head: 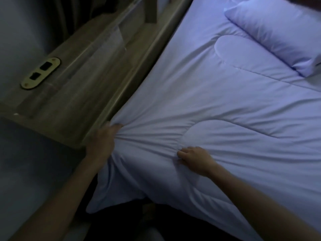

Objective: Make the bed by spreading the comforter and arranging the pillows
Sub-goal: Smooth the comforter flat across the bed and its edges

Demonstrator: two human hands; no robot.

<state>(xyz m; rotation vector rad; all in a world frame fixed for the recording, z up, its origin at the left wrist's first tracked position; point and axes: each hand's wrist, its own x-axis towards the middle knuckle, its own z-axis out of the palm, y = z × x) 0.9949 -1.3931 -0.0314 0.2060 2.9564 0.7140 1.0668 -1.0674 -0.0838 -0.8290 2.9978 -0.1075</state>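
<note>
A pale lilac quilted comforter (225, 105) covers the bed and hangs over its near edge at the lower left. My left hand (102, 141) grips the comforter's side edge where it meets the wooden bed frame, and the fabric bunches into folds there. My right hand (194, 158) pinches a gathered ridge of the comforter a little to the right, fingers closed on the cloth. One pillow (278, 37) in matching fabric lies at the upper right, near the head of the bed.
A wooden side ledge (73, 94) runs along the bed's left side, with a brass oval socket plate (40, 73) set in it. A pale wall lies beyond it, and a dark curtain hangs at the top left. Dark floor shows below the hanging comforter.
</note>
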